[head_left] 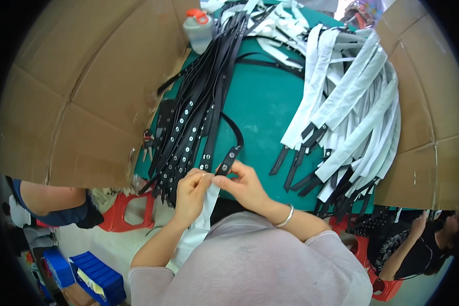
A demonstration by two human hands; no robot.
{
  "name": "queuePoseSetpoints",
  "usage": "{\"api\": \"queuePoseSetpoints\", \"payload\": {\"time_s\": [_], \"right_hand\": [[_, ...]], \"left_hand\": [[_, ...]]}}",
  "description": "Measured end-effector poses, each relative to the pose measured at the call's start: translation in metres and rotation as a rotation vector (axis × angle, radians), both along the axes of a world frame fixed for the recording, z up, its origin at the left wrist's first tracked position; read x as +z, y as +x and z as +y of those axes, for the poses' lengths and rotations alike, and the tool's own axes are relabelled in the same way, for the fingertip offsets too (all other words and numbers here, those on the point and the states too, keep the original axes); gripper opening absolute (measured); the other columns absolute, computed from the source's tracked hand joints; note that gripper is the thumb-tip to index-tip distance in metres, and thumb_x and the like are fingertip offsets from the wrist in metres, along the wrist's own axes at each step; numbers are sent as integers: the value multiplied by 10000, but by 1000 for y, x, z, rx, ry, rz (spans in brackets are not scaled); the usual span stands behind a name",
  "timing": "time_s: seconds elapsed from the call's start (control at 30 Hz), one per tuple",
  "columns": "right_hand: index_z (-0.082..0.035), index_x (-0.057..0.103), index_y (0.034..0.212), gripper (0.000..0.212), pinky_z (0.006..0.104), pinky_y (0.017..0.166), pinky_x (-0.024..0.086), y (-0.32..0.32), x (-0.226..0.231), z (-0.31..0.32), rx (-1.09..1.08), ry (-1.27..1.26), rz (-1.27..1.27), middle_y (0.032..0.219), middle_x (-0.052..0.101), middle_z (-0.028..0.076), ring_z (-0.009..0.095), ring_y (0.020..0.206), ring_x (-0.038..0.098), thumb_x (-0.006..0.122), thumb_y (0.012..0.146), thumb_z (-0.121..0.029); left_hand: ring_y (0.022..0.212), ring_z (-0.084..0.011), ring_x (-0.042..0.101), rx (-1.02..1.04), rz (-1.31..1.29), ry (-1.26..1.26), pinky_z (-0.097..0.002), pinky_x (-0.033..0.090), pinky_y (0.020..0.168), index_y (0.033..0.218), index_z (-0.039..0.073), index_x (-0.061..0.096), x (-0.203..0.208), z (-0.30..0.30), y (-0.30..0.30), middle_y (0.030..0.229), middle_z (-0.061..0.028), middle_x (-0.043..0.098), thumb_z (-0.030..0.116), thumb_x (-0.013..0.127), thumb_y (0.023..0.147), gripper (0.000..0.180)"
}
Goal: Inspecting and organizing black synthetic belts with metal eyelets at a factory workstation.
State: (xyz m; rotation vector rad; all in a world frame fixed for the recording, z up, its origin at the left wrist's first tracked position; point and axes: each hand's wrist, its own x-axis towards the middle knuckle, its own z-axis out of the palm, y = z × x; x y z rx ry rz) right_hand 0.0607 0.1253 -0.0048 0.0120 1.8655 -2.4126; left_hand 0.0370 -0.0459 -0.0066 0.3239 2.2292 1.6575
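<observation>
In front of my body, my left hand (pixel 191 196) pinches the upper end of a white fabric strip (pixel 201 224), which hangs down toward my lap. My right hand (pixel 246 187), with a bangle at its wrist, is closed on the end of a black strap (pixel 229 161) with round metal snaps. The two ends meet between my fingertips; whether they are joined is hidden. Beyond my hands lies a bundle of black straps (pixel 201 97), many with rows of metal snaps. To the right, a heap of white strips with black ends (pixel 364 97) covers the table.
The green table (pixel 257 120) stands between tall cardboard walls (pixel 107 66). A white bottle with an orange lid (pixel 198 31) is at the back left; keys (pixel 148 143) lie at the left edge. Red stools (pixel 130 211), blue bins (pixel 98 275) and other people (pixel 413 247) are around.
</observation>
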Motion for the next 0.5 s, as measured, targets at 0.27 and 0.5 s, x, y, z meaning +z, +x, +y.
{"api": "queuePoseSetpoints", "payload": {"time_s": [0.27, 0.5], "right_hand": [[21, 575, 918, 135, 242, 717, 492, -3, 17, -8, 332, -127, -253, 920, 621, 63, 125, 814, 600, 633, 851, -82], [69, 306, 1323, 801, 410, 1053, 276, 74, -57, -175, 1005, 11, 460, 1353, 342, 257, 362, 1221, 380, 699, 754, -336]], "left_hand": [[763, -188, 646, -265, -683, 297, -281, 520, 682, 980, -25, 586, 39, -33, 1, 833, -128, 646, 264, 549, 899, 302], [559, -212, 645, 313, -170, 245, -291, 539, 512, 940, -40, 561, 156, -107, 5, 665, -154, 642, 276, 558, 877, 323]]}}
